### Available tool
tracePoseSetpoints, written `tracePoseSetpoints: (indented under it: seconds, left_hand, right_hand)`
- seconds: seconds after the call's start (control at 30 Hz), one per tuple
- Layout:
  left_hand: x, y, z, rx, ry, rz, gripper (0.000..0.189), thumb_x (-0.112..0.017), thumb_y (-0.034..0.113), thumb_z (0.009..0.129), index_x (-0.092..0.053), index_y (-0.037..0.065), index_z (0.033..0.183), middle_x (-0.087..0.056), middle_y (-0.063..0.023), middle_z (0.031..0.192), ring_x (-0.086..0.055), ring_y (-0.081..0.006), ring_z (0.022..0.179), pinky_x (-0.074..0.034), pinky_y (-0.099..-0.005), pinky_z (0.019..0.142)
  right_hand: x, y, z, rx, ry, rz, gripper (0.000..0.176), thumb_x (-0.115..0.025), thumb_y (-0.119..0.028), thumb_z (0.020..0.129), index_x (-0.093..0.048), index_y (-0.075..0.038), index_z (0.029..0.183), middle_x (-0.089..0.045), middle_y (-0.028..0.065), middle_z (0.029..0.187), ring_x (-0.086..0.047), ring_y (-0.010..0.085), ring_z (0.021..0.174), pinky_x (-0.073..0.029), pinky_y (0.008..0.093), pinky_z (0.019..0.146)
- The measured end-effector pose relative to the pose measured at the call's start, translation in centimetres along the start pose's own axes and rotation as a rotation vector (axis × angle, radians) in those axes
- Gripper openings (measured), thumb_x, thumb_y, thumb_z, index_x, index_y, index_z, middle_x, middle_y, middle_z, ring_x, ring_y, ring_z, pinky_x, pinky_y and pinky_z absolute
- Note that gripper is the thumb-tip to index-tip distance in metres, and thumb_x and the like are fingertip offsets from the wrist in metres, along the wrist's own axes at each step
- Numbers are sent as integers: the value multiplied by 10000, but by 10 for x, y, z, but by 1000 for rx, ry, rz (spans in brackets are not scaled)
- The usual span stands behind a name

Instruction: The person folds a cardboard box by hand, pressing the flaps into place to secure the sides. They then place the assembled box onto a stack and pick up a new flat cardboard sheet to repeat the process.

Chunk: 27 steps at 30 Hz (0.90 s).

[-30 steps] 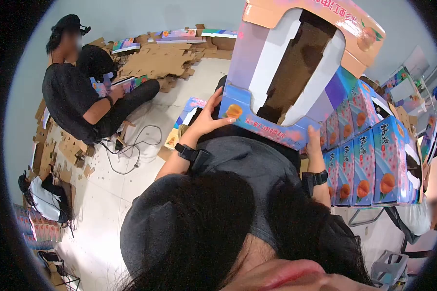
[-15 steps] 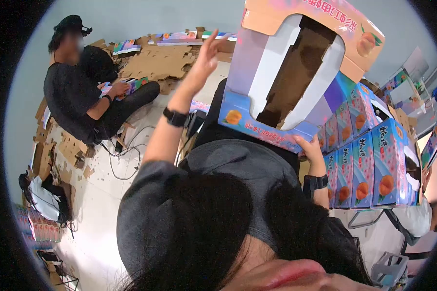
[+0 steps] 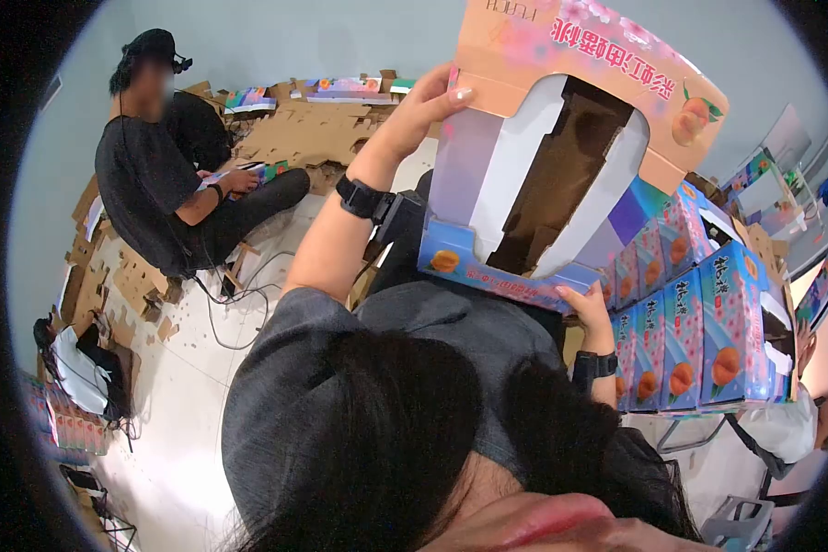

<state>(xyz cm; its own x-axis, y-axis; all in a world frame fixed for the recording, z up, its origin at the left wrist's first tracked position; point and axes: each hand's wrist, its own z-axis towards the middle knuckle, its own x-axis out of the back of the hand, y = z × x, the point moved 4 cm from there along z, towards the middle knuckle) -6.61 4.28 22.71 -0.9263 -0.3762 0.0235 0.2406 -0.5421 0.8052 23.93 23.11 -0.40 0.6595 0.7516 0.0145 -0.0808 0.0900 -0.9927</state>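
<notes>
A printed peach carton point(image 3: 488, 175) is held up in front of me, with a large cut-out in its upper face showing white side flaps and a brown inside. My left hand point(image 3: 432, 106) grips its far left corner, thumb on the orange panel and fingers mostly hidden behind the edge. My right hand point(image 3: 587, 311) is closed on the near right corner, by the blue edge, with part of the fingers hidden beneath. Just right of that hand stand rows of similar peach cartons point(image 3: 676, 363).
A person point(image 3: 152, 175) sits at the left handling a printed carton piece. Flattened cardboard point(image 3: 294, 133) covers the floor behind. Cables point(image 3: 239, 340) lie on the floor. Another person point(image 3: 87, 373) is at the lower left, and a grey stool point(image 3: 738, 523) at the lower right.
My left hand, raised with spread fingers beside the carton before, has come down onto its far left corner. My right hand keeps its hold. The carton has shifted slightly.
</notes>
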Motion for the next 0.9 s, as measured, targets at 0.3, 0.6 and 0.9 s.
tracePoseSetpoints:
  seconds: [0.3,0.6,0.9]
  left_hand:
    - [-38,39,-25,-55,48,73,912,-798,326,787,-288,-56,1439,-483,-169,1349,-496,-238,1227,-394,-353,1038]
    - [-41,6,-51,-83,-121,233,1325,-840,346,716,196,64,1492,-34,-264,1559,-47,-320,1464,-147,-433,1166]
    - [-42,-84,-158,330,-225,-3,1146,-728,251,859,220,172,1498,-123,-259,1539,-220,-333,1411,-263,-477,1125]
  right_hand:
    - [25,32,-2,-21,-1,224,551,-768,-224,820,-493,-28,1255,-603,49,1131,-580,178,1043,-456,349,940]
    - [29,43,4,45,123,347,482,-574,-430,948,-536,-72,1270,-568,21,1210,-538,155,1107,-418,351,979]
    - [26,38,18,-30,210,393,499,-541,-429,967,-519,-53,1295,-563,30,1224,-525,162,1128,-401,342,1000]
